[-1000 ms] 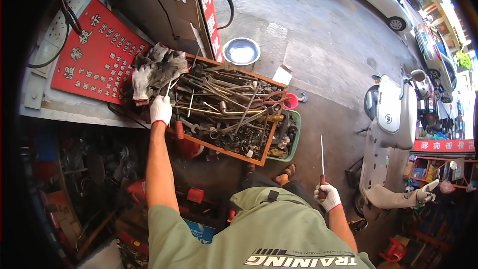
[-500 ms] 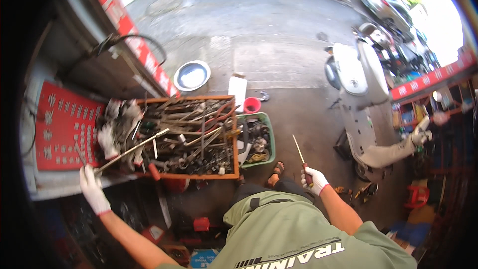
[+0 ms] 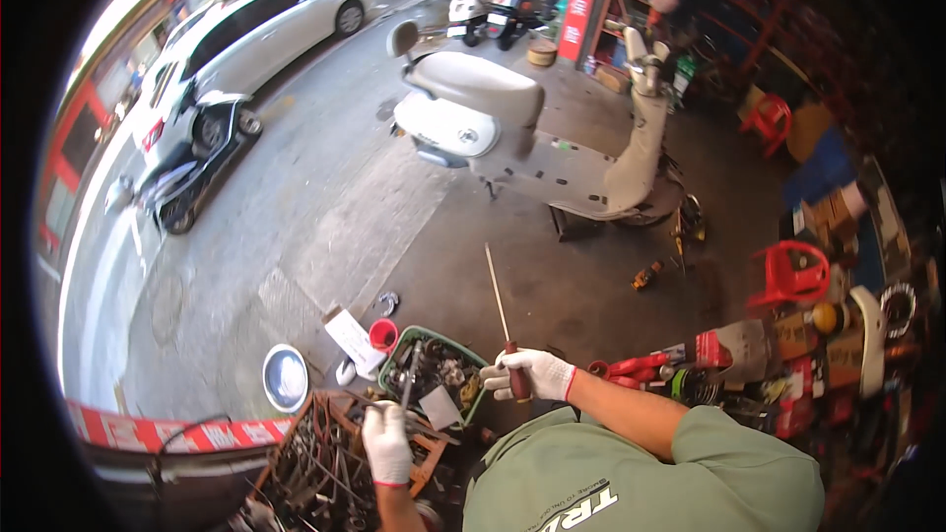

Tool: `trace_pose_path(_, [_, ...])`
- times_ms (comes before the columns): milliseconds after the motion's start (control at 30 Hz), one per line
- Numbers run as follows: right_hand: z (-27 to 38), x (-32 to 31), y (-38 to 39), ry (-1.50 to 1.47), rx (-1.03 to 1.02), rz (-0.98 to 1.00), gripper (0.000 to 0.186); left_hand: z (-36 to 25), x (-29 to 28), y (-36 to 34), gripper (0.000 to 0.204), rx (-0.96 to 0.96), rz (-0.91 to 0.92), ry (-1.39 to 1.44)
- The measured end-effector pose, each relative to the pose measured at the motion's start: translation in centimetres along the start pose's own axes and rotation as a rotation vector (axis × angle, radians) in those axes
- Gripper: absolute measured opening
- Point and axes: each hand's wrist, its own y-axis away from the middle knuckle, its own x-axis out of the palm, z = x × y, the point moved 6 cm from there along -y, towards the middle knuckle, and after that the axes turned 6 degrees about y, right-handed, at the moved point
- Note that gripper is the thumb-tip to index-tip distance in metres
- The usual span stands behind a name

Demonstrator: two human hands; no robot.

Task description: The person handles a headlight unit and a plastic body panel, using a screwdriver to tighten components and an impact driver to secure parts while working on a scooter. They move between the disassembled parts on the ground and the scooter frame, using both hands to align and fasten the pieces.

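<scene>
My right hand, in a white glove, grips a screwdriver by its dark red handle. Its long thin shaft points up and away over the floor. My left hand, gloved too, is closed on a grey metal bar-shaped tool that sticks up from the fingers; its exact kind is hard to tell. Below and beside the left hand lies the wooden tool box, full of jumbled metal tools. A green basket of mixed parts sits just beyond that hand.
A pale scooter stands ahead on the shop floor. A red bucket, a white carton and a metal basin are at the front left. Red plastic stools and boxes line the right. An orange power tool lies near the scooter.
The view has swung to the right, bringing the scooter to the middle. My left hand has come from the tool box's far left to beside the basket. The screwdriver stays in my right hand.
</scene>
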Motion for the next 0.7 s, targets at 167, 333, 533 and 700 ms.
trace_pose_path(167, [4.5,-4.2,3.0,-0.147,0.070,0.043,0.016,-0.8,20.3,-2.6,0.012,-0.019,0.387,-0.361])
trace_pose_path(333, [11.6,-12.9,5.3,-0.409,-0.138,-0.155,0.015,-0.3,36.2,-2.9,0.015,0.368,0.796,-0.614])
trace_pose_path(533, [20.2,-23.5,15.1,-0.316,-0.479,-0.442,0.008,0.2,49.1,-5.9,0.031,0.194,1.075,-0.513])
trace_pose_path(700, [24.1,-24.7,23.4,0.012,-0.551,-0.758,0.013,1.5,59.0,-7.5,0.038,-0.121,1.157,-0.342])
